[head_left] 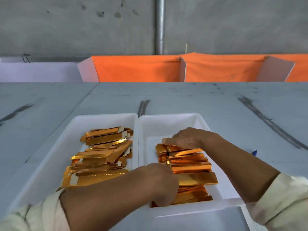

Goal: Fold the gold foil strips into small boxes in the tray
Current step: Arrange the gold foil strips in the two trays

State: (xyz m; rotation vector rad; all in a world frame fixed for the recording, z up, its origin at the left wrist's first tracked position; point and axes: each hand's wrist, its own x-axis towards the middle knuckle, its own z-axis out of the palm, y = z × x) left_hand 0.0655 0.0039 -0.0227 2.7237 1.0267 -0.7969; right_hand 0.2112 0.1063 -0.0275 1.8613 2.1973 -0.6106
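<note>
Gold foil pieces fill two white trays that sit side by side, touching, in the lower middle of the frame. The left tray (pixel 106 116) holds a loose heap of flat gold foil strips (pixel 100 157), lying at mixed angles with white tabs showing at some ends. The right tray (pixel 166 117) holds a neater pile of folded gold boxes (pixel 190 165), stacked mostly parallel and running from the tray's middle down to its near wall.

The right hand (pixel 188 138) rests palm-down on the far end of that pile, just right of centre in the frame; its thumb points left and its fingers (pixel 168 140) lie close together, pressed flat on the topmost gold pieces. The left hand (pixel 162 184) reaches across from the lower left, its forearm passing over the near corner of the left tray, and dips into the near left part of the right tray. Its fingers are curled downward out of sight against the gold pieces, so whether they pinch anything cannot be told.

Both forearms wear rolled-up cream sleeves (pixel 280 197). The trays stand on a pale grey surface (pixel 233 105) streaked with dark marks. Beyond its far edge, across the upper right of the frame, hangs orange cloth (pixel 136 70) below a grey wall (pixel 66 27).
</note>
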